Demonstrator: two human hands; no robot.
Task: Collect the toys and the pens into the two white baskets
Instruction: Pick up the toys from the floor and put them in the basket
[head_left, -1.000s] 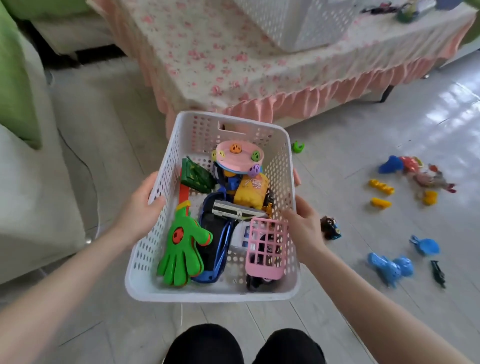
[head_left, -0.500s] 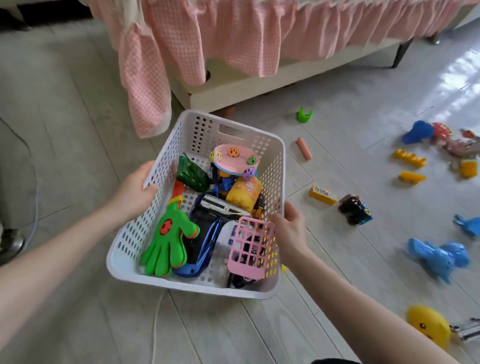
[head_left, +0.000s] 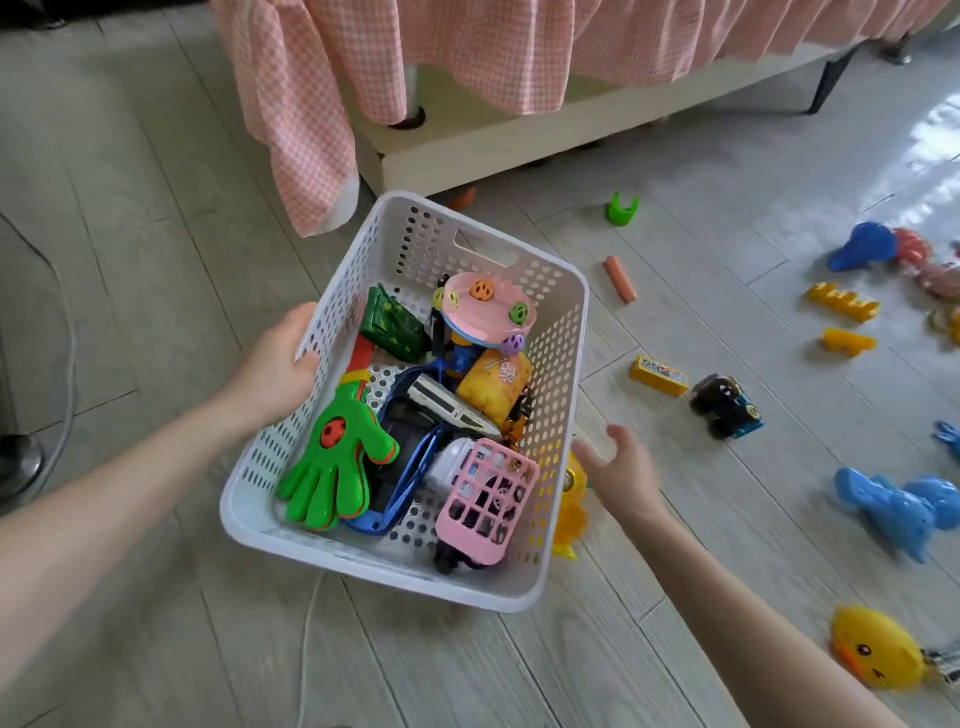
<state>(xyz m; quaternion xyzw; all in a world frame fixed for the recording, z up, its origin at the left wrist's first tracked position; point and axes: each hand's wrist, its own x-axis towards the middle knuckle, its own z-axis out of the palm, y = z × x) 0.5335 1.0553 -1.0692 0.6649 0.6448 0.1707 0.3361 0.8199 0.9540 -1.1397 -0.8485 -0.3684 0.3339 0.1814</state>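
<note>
A white perforated basket (head_left: 400, 564) sits low over the floor, full of toys: a green hand clapper (head_left: 335, 462), a pink grid toy (head_left: 485, 501), a pink disc toy (head_left: 485, 306), a yellow toy (head_left: 496, 384). My left hand (head_left: 275, 364) grips its left rim. My right hand (head_left: 621, 470) is off the basket, just right of it, fingers spread. A yellow toy (head_left: 569, 514) lies between the basket's right wall and that hand. Loose on the floor to the right: a toy truck (head_left: 727, 408), a yellow block (head_left: 658, 375), an orange stick (head_left: 619, 278), a blue animal (head_left: 893, 509), a yellow duck (head_left: 878, 654).
A low table with a pink checked skirt (head_left: 467, 57) stands just beyond the basket. Its dark leg (head_left: 826, 83) is at the right. More toys lie far right: yellow bricks (head_left: 844, 304), a blue piece (head_left: 865, 247), a green cup-like piece (head_left: 622, 210). A cable (head_left: 67, 332) runs along the left floor.
The basket has come down toward the floor beside the table. My right hand has let go of the basket's right rim and opened beside it; my left hand still holds the left rim.
</note>
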